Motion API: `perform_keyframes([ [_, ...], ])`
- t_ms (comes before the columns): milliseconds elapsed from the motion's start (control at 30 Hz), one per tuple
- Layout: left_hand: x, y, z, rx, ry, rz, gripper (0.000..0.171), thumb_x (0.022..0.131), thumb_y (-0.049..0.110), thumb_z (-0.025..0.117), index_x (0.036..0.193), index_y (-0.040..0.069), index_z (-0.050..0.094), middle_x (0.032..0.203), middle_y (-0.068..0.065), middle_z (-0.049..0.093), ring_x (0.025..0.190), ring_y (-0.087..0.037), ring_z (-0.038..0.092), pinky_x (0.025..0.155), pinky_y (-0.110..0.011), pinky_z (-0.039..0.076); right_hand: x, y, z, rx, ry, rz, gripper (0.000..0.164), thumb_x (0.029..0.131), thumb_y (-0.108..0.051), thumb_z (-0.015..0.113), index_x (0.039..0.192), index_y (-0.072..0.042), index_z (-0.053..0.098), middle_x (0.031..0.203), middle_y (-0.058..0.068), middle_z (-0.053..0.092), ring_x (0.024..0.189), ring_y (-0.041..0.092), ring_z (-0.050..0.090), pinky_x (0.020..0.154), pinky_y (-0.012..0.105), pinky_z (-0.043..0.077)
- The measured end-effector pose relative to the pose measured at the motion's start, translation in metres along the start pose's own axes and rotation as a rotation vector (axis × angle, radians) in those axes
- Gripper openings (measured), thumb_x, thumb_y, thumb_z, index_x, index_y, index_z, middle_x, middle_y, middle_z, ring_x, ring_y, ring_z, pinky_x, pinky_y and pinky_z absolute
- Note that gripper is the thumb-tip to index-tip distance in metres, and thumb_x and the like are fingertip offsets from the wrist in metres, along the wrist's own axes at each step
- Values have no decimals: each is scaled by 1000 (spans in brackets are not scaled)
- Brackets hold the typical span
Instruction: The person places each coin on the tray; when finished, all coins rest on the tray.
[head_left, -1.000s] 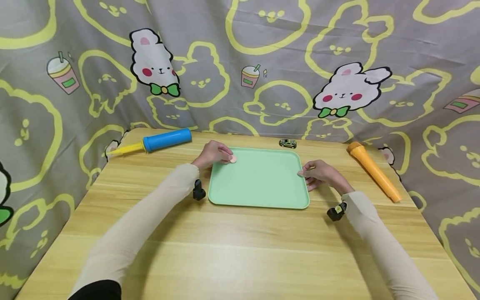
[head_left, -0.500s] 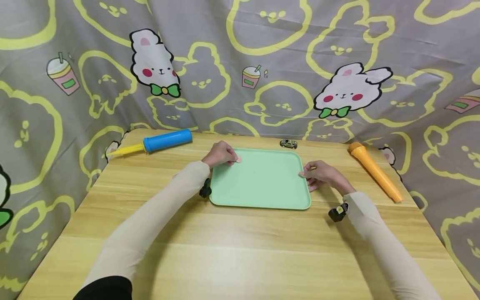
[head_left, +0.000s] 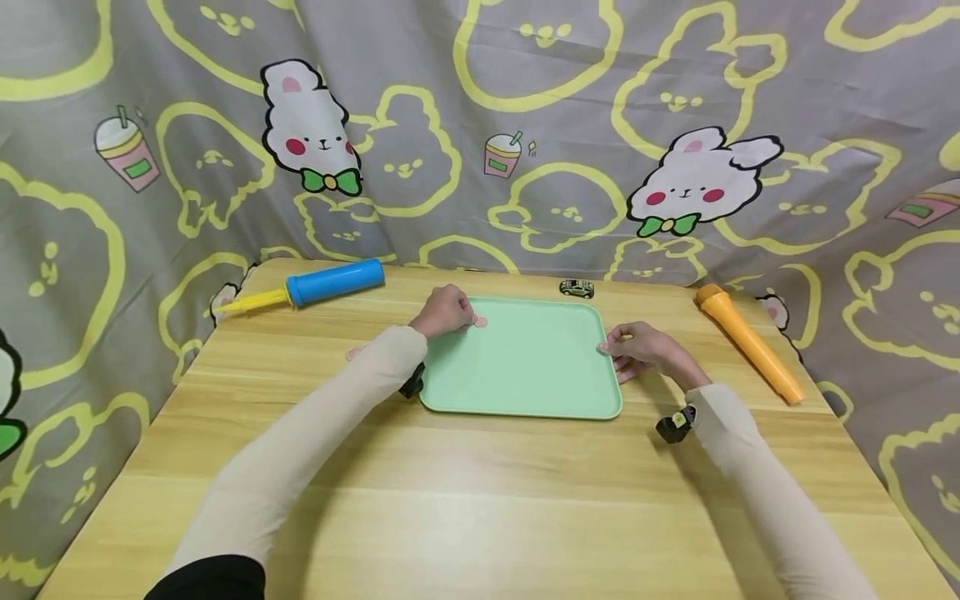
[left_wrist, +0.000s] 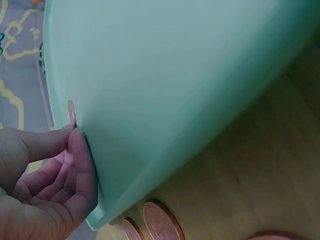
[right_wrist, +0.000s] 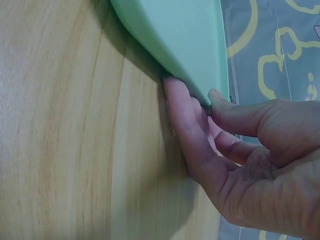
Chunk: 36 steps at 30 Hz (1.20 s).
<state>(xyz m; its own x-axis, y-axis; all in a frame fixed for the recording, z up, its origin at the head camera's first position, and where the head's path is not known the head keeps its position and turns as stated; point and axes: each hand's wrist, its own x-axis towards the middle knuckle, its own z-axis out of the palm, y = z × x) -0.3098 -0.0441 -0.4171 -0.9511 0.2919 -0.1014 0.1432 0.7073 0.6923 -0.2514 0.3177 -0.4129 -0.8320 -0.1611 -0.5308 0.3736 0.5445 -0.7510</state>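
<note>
A light green tray (head_left: pixel 536 358) lies on the wooden table, its inside bare where I can see it. Above its far left corner my left hand (head_left: pixel 444 312) pinches a copper coin (left_wrist: pixel 71 114) on edge between thumb and index finger. The left wrist view shows more coins (left_wrist: pixel 162 222) on the table beside the tray's left side; in the head view the forearm mostly covers them. At the tray's right edge, my right hand (head_left: pixel 639 350) grips the rim, thumb on top and fingers underneath, as the right wrist view shows.
A blue and yellow hand pump (head_left: pixel 333 282) lies at the back left. Behind the tray sits a small toy car (head_left: pixel 577 288). An orange toy microphone (head_left: pixel 750 343) lies at the right. Patterned grey cloth (head_left: pixel 420 133) hangs along the table's back and sides.
My left hand has moved slightly right and inward over the tray with the coin. The right hand keeps its place on the rim.
</note>
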Motion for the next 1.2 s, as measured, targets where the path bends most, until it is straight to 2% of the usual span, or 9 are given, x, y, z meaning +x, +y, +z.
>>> perform_keyframes([
  [233,-3,-1,2,4,-45,-31,28,101,16,68,79,0,69,67,-3,63,68,-20,56,68,-33,44,-3,5,5,-13,-20,-13,27,109,-14,58,120,9,51,76,6,65,65,13,68,68,34,64],
  [367,-2,-2,-5,-98,-86,-43,25,104,23,67,90,1,70,80,-9,68,67,-20,65,67,-30,55,-3,4,2,-14,-19,-45,26,109,-13,58,119,10,51,77,7,64,63,12,68,67,34,64],
  [433,-3,-3,-10,-154,-128,-27,22,105,21,64,101,0,72,90,-15,70,70,-25,71,67,-34,62,-3,4,2,-25,-30,-45,26,109,-13,56,119,10,51,77,7,64,64,12,68,68,33,64],
  [533,-9,-7,-18,-165,-172,44,22,108,19,59,114,0,71,101,-21,69,79,-31,73,71,-40,63,-3,5,1,-49,-56,-53,24,111,-13,54,118,10,50,78,7,64,65,12,68,68,33,64],
  [600,-13,-9,-26,-161,-165,113,25,109,18,57,119,-1,70,107,-23,69,89,-35,72,77,-45,62,-2,5,0,-66,-75,-60,23,111,-13,52,117,10,51,79,7,64,66,13,67,68,33,64],
  [700,-17,-14,-37,-159,-95,210,26,110,17,56,126,0,67,115,-21,68,99,-38,70,83,-48,58,-1,6,-4,-77,-93,-74,21,111,-11,52,114,10,51,78,8,64,67,14,68,68,34,64],
  [800,-20,-23,-48,-170,-28,252,25,110,15,55,130,2,65,123,-18,67,107,-36,67,92,-46,56,-2,6,-8,-87,-101,-73,19,111,-10,51,111,9,50,78,8,64,68,14,68,67,34,64],
  [967,-22,-46,-63,-180,9,228,26,108,8,57,130,-3,63,129,-22,64,115,-35,61,102,-49,51,-1,5,-10,-74,-91,-59,22,111,-12,53,113,10,53,78,8,65,69,14,68,69,34,64],
  [1200,-29,-66,-66,-115,-91,172,25,105,7,62,128,-4,63,127,-25,62,117,-40,60,104,-53,49,1,0,-10,-63,-107,-39,23,111,-14,54,113,8,56,78,7,65,69,13,68,71,34,65],
])
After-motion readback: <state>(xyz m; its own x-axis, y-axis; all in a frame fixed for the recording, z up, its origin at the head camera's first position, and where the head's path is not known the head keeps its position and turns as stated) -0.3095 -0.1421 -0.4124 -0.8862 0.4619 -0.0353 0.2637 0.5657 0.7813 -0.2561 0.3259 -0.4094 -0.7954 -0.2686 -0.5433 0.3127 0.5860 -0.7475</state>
